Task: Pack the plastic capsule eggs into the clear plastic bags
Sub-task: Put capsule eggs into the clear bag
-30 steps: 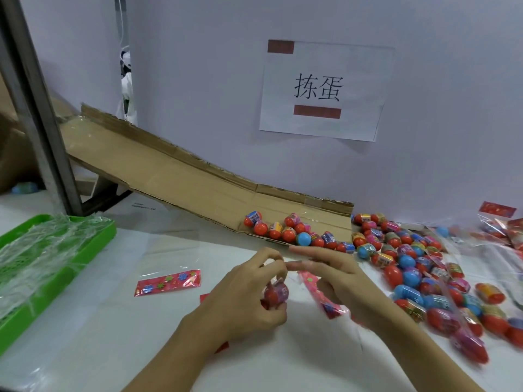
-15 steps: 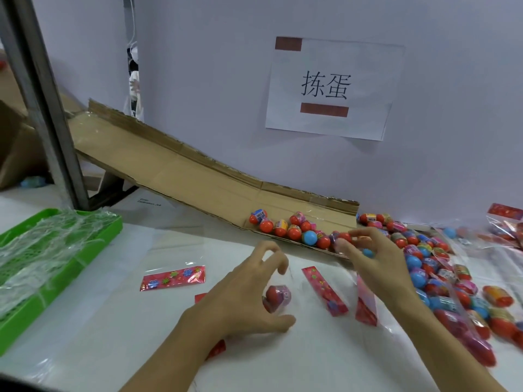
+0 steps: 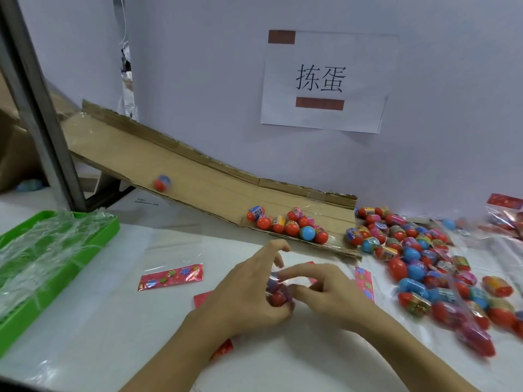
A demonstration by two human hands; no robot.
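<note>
Near centre of the white surface: left hand curled round a red capsule egg, apparently already inside a clear bag, though film too faint to confirm; right hand meeting it from the right, fingertips pinching at the egg's top or the bag mouth, cannot tell which. Likely risks: smooth, rounded plastic shell slipping from the grip and rolling off across the slick surface; thin, crinkly film folding shut or tearing at the mouth if pushed too hard. Also a stray egg high on the sloped cardboard chute, probably about to roll into the row of eggs at its low end and knock some over the lip. Right: loose pile of eggs, glossy red and blue halves with printed wrap bands. Left: flat bag with floral red header strip, and a green tray holding crumpled clear film.
</note>
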